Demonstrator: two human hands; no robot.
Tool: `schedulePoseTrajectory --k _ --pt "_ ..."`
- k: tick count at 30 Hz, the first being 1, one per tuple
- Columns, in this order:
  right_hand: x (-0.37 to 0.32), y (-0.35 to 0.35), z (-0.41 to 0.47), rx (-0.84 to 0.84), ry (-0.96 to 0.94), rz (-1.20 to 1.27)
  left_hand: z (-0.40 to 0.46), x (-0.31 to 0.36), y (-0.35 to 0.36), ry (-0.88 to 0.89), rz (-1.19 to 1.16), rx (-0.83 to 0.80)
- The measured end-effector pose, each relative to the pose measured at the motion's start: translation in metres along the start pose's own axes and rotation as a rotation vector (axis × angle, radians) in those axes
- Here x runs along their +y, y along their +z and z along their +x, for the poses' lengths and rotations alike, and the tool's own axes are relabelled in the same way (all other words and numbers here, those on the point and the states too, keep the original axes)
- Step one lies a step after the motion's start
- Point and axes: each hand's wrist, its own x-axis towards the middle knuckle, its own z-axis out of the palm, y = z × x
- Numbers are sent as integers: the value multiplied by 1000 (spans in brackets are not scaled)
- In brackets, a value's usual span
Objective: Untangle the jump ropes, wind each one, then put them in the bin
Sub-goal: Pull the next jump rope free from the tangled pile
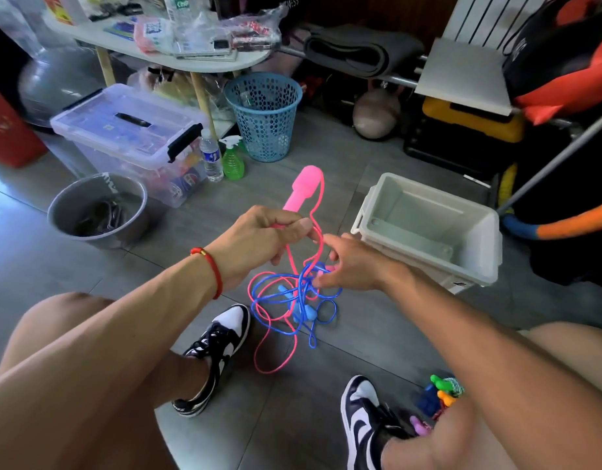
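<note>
Head view. Left hand (258, 237): closed on the pink handle (301, 191), held upright above the floor. Right hand (350, 266): fingers pinching cords in the tangle of pink rope (275, 354) and blue rope (326, 307), which hangs to the grey floor between two shoes. White bin (428, 228): just right, open. No lettering legible on the ropes or bin.

My left hand (258, 239) covers the lower end of the pink handle (301, 191). My right hand (350, 262) hides where its fingertips meet the knot of pink rope (275, 364) and blue rope (326, 307). I cannot tell how the 2 cords cross. The small toys (440, 395) sit half behind my right forearm.
</note>
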Motion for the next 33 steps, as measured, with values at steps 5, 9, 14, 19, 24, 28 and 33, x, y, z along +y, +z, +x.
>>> schedulePoseTrajectory --k 5,9,14,19,24,28,33 --pt "14 21 9 -92 -121 -46 1 2 -10 5 -111 60" --pt "13 15 10 -58 -65 20 4 -3 -23 -66 -127 216" --pt "-2 -2 9 -72 -92 183 7 -12 -30 -125 8 331" --pt "-5 -17 10 24 -48 69 9 -6 -30 -83 31 363" --pt "21 -23 8 23 46 -126 5 0 -32 13 25 469" --pt "30 -35 -1 -29 17 60 9 -7 -40 -102 -50 661" --pt "35 -40 -7 -108 87 21 12 -10 -44 -128 -139 733"
